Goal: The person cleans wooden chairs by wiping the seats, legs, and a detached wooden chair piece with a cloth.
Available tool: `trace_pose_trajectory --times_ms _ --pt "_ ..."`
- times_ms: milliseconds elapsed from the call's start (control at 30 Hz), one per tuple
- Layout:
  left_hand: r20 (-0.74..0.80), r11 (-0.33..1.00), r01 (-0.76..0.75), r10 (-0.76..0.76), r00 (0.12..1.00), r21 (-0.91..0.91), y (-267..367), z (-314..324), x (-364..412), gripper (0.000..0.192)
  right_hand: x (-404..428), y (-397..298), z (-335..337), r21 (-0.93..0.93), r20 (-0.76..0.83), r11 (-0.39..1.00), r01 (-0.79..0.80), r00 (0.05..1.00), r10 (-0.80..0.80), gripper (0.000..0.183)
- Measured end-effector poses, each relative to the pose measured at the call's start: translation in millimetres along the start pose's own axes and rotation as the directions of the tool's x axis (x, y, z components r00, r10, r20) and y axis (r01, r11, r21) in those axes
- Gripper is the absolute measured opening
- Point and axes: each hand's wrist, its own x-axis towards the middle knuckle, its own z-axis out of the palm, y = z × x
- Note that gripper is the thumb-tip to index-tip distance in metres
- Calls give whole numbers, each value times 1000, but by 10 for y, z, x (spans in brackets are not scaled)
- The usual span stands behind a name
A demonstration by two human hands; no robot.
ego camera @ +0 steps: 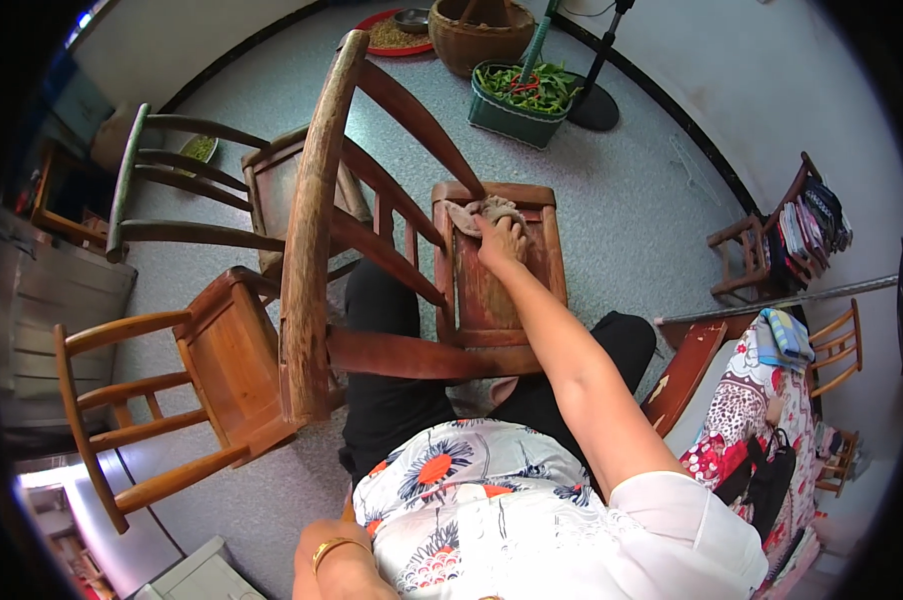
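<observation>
My right hand (502, 241) presses a crumpled greyish-pink cloth (489, 216) onto the worn seat (489, 289) of a reddish-brown wooden chair. The cloth lies near the seat's far end, beside the lowest back slat. The chair's backrest (307, 225) stands to the left of the seat, its top rail scuffed down to pale wood. My legs in black trousers are under and around this chair. My left hand (333, 534), below a gold bangle at the wrist, is down at my left side against the floral shirt; its fingers are hidden.
Two more wooden chairs, an orange-brown one (234, 360) and a darker one (283, 191), stand at left. Ahead are a green basket of leaves (519, 120), a woven basket (478, 37) and a red tray (391, 51). A bed with a floral cover (774, 397) is at right.
</observation>
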Motion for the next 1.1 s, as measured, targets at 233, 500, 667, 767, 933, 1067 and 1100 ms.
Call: trace_pose_trajectory --times_ms 233,500,667,767,933,1067,1100 --pt "-26 983 -50 55 998 176 69 196 -28 23 -519 -60 -202 -185 146 938 292 953 -267 44" --pt "-19 909 113 -115 993 402 358 -52 -113 10 -1124 222 -276 -147 186 879 454 885 -426 50" --pt "-396 360 460 -239 887 812 410 -83 -250 12 -1472 304 -498 -134 318 844 519 830 -459 39" --pt "-501 -71 503 50 864 861 117 -231 -275 12 -1576 421 -587 -104 352 849 517 818 -455 39" --pt "-796 -4 801 114 595 599 44 -635 -583 28 -1759 433 -635 6 454 873 488 776 -437 40" --pt "-947 392 877 -42 318 277 -123 -711 -821 43 -1870 440 -671 212 331 914 346 855 -400 41" --pt "-960 556 814 -99 263 166 -150 -696 -828 48 -1902 385 -728 266 307 911 314 868 -389 43"
